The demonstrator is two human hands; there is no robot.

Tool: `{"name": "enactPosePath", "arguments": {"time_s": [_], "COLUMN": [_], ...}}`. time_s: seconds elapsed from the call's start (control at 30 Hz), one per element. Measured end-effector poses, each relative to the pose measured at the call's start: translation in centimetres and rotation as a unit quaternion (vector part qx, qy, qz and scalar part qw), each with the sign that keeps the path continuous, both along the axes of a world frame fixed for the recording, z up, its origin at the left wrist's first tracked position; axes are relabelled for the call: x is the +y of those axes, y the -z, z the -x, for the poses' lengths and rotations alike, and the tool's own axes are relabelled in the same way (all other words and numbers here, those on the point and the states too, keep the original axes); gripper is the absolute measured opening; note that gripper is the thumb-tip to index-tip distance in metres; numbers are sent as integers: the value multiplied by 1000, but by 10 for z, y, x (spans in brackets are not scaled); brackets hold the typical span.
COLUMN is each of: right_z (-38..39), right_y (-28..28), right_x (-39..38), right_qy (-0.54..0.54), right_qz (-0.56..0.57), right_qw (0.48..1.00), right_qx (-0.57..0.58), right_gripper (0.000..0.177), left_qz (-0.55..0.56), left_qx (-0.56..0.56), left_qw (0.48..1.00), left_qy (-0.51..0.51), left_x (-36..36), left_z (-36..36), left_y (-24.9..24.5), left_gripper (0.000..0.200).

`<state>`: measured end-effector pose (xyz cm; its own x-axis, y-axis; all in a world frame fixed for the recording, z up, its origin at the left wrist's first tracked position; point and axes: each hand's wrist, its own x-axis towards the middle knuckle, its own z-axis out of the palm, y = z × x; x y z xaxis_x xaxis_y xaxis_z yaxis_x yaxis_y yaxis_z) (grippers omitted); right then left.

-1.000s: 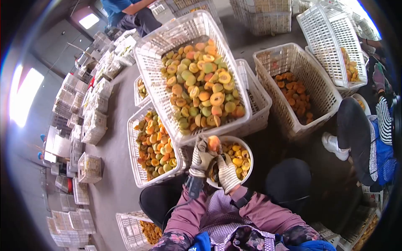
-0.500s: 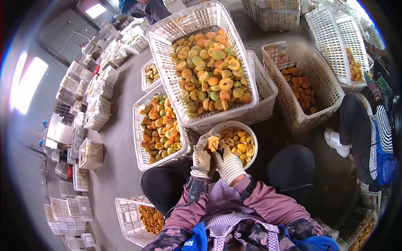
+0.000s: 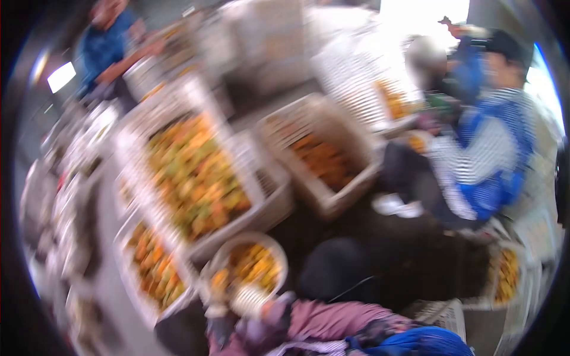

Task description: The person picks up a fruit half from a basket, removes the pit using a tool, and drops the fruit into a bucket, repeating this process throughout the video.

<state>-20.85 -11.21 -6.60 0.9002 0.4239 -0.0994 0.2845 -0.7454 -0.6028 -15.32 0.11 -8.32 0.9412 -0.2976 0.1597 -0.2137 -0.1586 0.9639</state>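
Motion blurs the whole head view. My left hand, in a pale work glove, is closed around an apricot at the near rim of a round white tub. My right hand, in a white striped glove, is right beside it, fingers curled in; whatever it holds is smeared and cannot be made out. Cut yellow apricot pieces lie in the tub. Just beyond stands a large white crate full of green and orange apricots. Another apricot crate is to the left.
A crate with darker orange fruit stands farther back. At right sits a co-worker in blue and stripes, near a tilted white crate. Another person in blue is at upper left. A crate of yellow pieces stands lower right.
My view has swung to the right, so crates, tub and hands appear farther left and lower. The co-worker at right now shows more fully. My left hand still holds an apricot.
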Motion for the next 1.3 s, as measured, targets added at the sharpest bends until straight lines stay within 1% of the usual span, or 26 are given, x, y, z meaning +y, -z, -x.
{"name": "enactPosePath", "arguments": {"time_s": [0.03,0.13,0.17,0.2,0.3,0.4,0.43,0.47,0.53,0.63,0.67,0.7,0.73,0.77,0.8,0.83,0.9,0.93,1.0,1.03,1.07,1.13,1.17,1.2,1.23,1.3], "right_z": [6,4,17,19,4,6,13,19,25,-2,-13,-13,-13,-18,-23,-29,-24,-23,-16,-16,-24,-32,-34,-33,-22,-23], "right_y": [4,-3,-12,-17,49,42,7,-33,-71,-5,48,51,53,62,69,74,68,66,30,27,34,82,101,109,88,94], "right_x": [9,3,8,0,27,31,19,6,-9,21,38,35,32,38,46,47,42,43,32,31,31,37,37,47,32,35], "right_qy": [244,196,275,224,94,-31,35,97,89,382,425,412,394,396,413,428,415,404,416,419,420,318,357,377,288,313], "right_qz": [-213,-238,-234,-247,-263,-418,-492,-505,-564,-618,-595,-568,-534,-534,-574,-609,-621,-623,-542,-511,-540,-346,-292,-243,-169,-372], "right_qw": [946,937,933,937,960,886,859,725,677,542,562,639,709,708,647,582,576,568,695,723,679,877,887,893,933,867], "right_qx": [30,164,-13,103,-20,-201,137,458,464,423,387,315,241,240,286,327,332,356,226,200,267,100,28,-38,-137,-107], "right_gripper": [29,41,22,25,24,22,22,24,29,34,39,40,42,42,42,43,43,43,42,42,38,37,32,27,25,25], "left_qz": [20,68,66,64,52,46,34,14,-44,-25,-355,-72,219,-120,-446,-442,-516,-519,-398,-228,-233,-216,-136,-267,-263,-315], "left_qx": [9,74,85,90,99,78,59,36,-21,-312,-203,-75,65,-26,-109,-110,-37,-36,45,37,38,-114,-70,-61,-69,-126], "left_qw": [1000,994,994,993,993,995,995,993,978,925,878,987,973,991,883,885,836,834,904,959,957,956,970,940,948,936], "left_qy": [-16,-30,-31,-28,-24,-43,-74,-116,-205,-214,-248,-125,14,-50,-102,-100,-184,-184,-149,-165,-170,-161,-188,-202,-168,-90], "left_x": [-11,-21,-20,-18,-2,17,22,28,46,53,51,13,-17,-14,-12,-25,-59,-52,-20,13,16,17,4,-28,-13,13], "left_z": [-3,-2,0,0,0,-8,-15,-26,-55,-136,-149,-139,-131,-181,-229,-224,-190,-193,-214,-256,-250,-214,-178,-108,-91,-85], "left_y": [-3,-12,-14,-17,-23,-23,-25,-27,-27,-21,-21,-55,-78,-9,57,44,-11,-6,29,105,99,64,35,-55,-48,7], "left_gripper": [42,43,44,44,45,47,48,48,49,51,66,59,53,50,48,48,44,44,40,34,34,29,27,27,27,29]}}
